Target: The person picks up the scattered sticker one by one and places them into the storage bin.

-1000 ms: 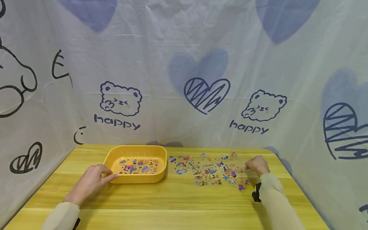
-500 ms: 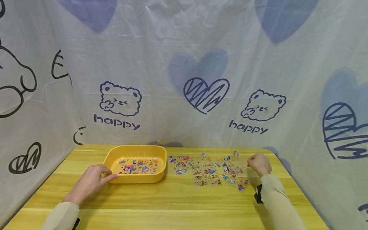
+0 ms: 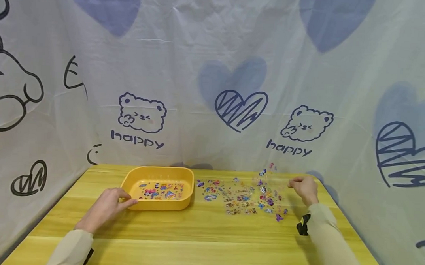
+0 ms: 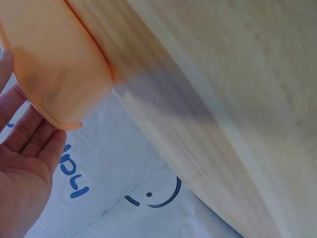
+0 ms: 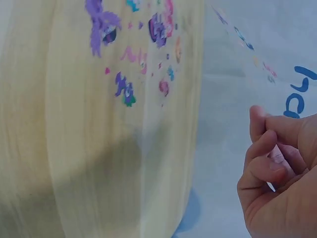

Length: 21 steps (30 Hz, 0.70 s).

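Note:
My left hand (image 3: 104, 209) holds the near left corner of a yellow plastic basket (image 3: 159, 205), thumb on one side of the rim and fingers on the other. The left wrist view shows the fingers (image 4: 37, 134) against the basket wall (image 4: 74, 64). Inside the basket lie colourful stickers on clear film. At the right, my right hand (image 3: 305, 188) pinches the edge of a clear sticker sheet (image 3: 262, 189), its far part tilted up off the table. In the right wrist view that raised sheet (image 5: 242, 37) is seen nearly edge-on beyond the fingertips; the film itself is barely visible.
More clear sticker sheets (image 3: 239, 205) lie overlapping on the wood-grain table (image 3: 200, 242), between the basket and my right hand. A white printed cloth (image 3: 194, 147) hangs behind the table and along both sides.
My right hand has moved slightly right, and the pinched sticker sheet's far part has risen from the table. The left hand keeps its hold on the basket. The head view has shifted slightly.

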Available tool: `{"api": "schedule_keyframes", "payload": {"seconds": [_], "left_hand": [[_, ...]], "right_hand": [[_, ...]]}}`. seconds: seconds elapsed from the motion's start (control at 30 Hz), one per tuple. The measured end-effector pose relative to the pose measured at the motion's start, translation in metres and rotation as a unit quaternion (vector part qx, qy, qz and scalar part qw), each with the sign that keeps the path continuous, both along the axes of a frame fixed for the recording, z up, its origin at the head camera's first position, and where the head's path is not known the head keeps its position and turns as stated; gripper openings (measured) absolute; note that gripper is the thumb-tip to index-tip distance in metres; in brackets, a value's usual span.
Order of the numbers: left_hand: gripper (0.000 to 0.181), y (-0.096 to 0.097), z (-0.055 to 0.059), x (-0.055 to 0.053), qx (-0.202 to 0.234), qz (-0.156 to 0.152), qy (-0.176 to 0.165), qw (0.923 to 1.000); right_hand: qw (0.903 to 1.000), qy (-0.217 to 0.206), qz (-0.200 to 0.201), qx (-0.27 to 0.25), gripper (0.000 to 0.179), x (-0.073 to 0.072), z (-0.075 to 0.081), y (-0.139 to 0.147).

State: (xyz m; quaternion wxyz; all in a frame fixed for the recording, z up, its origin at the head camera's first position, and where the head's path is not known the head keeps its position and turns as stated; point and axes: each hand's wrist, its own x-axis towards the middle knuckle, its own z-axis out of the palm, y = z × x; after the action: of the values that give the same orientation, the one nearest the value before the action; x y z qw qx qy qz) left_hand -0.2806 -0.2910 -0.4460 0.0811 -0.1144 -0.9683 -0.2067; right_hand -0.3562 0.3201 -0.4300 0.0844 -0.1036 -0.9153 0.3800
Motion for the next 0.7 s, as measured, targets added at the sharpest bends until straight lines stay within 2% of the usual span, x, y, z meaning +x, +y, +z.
{"api": "schedule_keyframes", "payload": {"seconds": [0.23,0.43,0.7], "left_hand": [[0.034,0.001,0.000,0.001,0.011,0.006,-0.001,0.9999],[0.033,0.001,-0.001,0.002,0.012,0.005,0.005,0.9999],[0.033,0.001,0.001,0.003,0.015,0.006,0.000,0.9999]], "right_hand": [[0.9983,-0.023,0.004,-0.053,0.028,-0.001,0.008,-0.009],[0.9948,-0.027,0.022,-0.096,0.026,-0.001,0.014,-0.024],[0.9927,-0.022,0.046,-0.110,0.021,0.000,0.013,-0.053]]}}
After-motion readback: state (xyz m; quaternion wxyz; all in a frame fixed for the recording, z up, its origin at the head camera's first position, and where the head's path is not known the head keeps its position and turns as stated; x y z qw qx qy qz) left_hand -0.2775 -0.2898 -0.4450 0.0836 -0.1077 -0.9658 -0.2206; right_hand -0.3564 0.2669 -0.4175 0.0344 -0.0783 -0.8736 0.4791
